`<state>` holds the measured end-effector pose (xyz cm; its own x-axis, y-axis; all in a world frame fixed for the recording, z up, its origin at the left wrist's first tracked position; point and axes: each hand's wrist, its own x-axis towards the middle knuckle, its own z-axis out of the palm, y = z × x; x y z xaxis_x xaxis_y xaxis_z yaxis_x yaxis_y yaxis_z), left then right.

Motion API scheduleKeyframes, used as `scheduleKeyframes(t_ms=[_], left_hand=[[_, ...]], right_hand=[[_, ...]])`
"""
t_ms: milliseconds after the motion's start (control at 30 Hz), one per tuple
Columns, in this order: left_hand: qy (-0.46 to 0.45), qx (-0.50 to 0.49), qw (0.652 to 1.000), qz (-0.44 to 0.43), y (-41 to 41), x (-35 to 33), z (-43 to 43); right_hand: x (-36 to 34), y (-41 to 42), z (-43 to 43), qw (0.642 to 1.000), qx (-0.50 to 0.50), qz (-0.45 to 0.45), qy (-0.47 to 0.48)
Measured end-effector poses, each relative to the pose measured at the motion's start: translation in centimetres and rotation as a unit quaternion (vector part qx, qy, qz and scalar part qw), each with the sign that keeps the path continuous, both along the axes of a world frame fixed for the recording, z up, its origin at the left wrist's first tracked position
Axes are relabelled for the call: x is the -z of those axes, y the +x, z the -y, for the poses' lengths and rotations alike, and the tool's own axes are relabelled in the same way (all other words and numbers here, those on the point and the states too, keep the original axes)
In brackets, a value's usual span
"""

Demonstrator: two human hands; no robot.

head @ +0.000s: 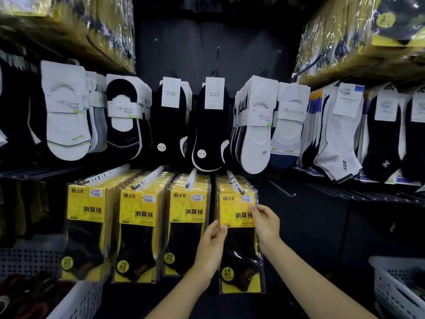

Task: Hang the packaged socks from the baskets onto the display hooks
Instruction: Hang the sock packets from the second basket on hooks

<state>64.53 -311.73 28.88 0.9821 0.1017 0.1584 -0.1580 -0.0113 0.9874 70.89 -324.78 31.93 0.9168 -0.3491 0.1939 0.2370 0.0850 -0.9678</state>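
A front pack [240, 247] of black socks in a yellow card sleeve sits at about five o'clock from the middle of the view, at the head of the rightmost stack in the lower row; its top edge meets the tip of a white display hook [234, 181] that slopes up and away toward twelve o'clock; whether the pack's hole is over the tip cannot be told. The left hand [212, 242] comes up from six o'clock and pinches the pack's left edge between thumb and forefinger, a narrow grip; the right hand [265, 223] comes up from five o'clock and grips the right edge higher up, its fingertips [252, 209] lying over the yellow card. Three more stacks of yellow packs [138, 226] hang on their own hooks from seven to six o'clock, just beside one another.

Above them, from nine through twelve to three o'clock, a row of low-cut socks [211, 125] hangs in white, black and grey; clear-wrapped yellow bundles [69, 26] fill the shelf at ten o'clock, with more of them at two o'clock. A white perforated left basket [78, 300] stands at seven o'clock; a white right basket [391, 279] stands at four o'clock, well apart from the hands; what lies inside either is too dark to make out.
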Motion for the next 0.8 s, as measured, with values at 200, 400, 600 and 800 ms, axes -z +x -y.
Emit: scheduleKeyframes(t_ms=[200, 400, 600, 800], left_hand=[[0.055, -0.030, 0.998, 0.021, 3.0, 0.6, 0.0], [0.102, -0.024, 0.994, 0.030, 2.2, 2.6, -0.9], [0.187, -0.037, 0.982, 0.008, -4.4, 9.0, -4.3], [0.175, -0.069, 0.965, -0.181, -14.9, 19.3, -7.6]], right_hand=[[1.0, 1.6, -0.3, 0.999, 0.045, -0.021, 0.000], [2.9, -1.2, 0.5, 0.997, 0.037, -0.005, -0.062], [9.6, -9.0, 0.0, 0.986, -0.057, -0.008, -0.158], [22.3, -18.7, -1.7, 0.921, -0.216, -0.249, -0.209]])
